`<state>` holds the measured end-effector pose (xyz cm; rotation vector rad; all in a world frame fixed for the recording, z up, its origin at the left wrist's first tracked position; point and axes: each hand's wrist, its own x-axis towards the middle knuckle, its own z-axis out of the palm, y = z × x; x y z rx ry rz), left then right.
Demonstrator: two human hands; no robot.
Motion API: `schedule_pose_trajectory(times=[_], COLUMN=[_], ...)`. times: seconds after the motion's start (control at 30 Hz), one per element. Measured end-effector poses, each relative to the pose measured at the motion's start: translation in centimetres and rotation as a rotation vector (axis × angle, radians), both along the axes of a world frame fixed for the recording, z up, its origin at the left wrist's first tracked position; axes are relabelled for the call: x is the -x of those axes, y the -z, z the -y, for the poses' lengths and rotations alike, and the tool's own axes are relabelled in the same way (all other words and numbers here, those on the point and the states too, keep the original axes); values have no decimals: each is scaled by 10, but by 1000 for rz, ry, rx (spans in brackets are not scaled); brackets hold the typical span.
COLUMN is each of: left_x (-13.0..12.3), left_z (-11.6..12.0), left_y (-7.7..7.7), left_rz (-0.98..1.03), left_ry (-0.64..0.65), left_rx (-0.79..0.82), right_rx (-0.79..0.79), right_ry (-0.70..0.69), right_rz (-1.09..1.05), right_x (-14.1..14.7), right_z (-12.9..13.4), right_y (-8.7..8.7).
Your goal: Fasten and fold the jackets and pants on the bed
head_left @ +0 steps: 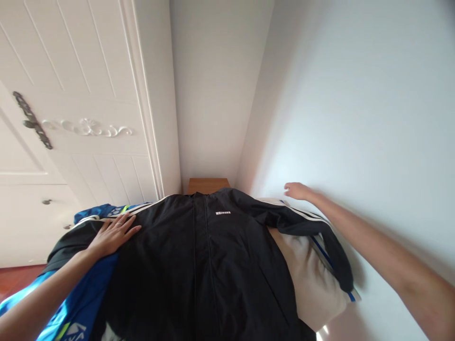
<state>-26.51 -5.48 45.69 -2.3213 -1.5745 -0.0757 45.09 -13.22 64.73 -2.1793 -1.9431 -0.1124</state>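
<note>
A black jacket (167, 265) with white stripes along the sleeves and small white lettering on the chest lies spread out, front up. My left hand (113, 234) rests flat on its left-side sleeve near the shoulder, fingers spread. Above the other sleeve, close to the wall, hangs my right hand (298, 191), fingers loosely bent and apart, with nothing visible in it. That right-side sleeve bends down at the elbow. Under the jacket show a blue garment (88, 279) on the left and a beige piece of cloth (302, 265) with blue-and-white trim on the right.
A white wardrobe (88, 85) with carved trim and a dark metal handle (31, 121) stands at the left. The pale wall (355, 104) runs close along the right side. Behind the jacket's collar is a brown wooden piece (209, 183). Reddish floor (21, 279) shows at lower left.
</note>
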Motion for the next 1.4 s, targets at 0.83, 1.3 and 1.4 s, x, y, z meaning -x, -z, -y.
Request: schedule_pose_trajectory(times=[0.83,1.3,1.4], left_x=[10,17,12], left_z=[10,1,3], left_y=[4,9,8], left_rz=[-2,-105,-171], left_ry=[91,66,39], left_rx=[-89,-95,-116], right_rx=[87,194,151], right_ry=[98,84,169], right_rz=[-118,-69,-40], right_x=[49,-43,-44], right_z=[-105,156,187], right_y=[111,108,125])
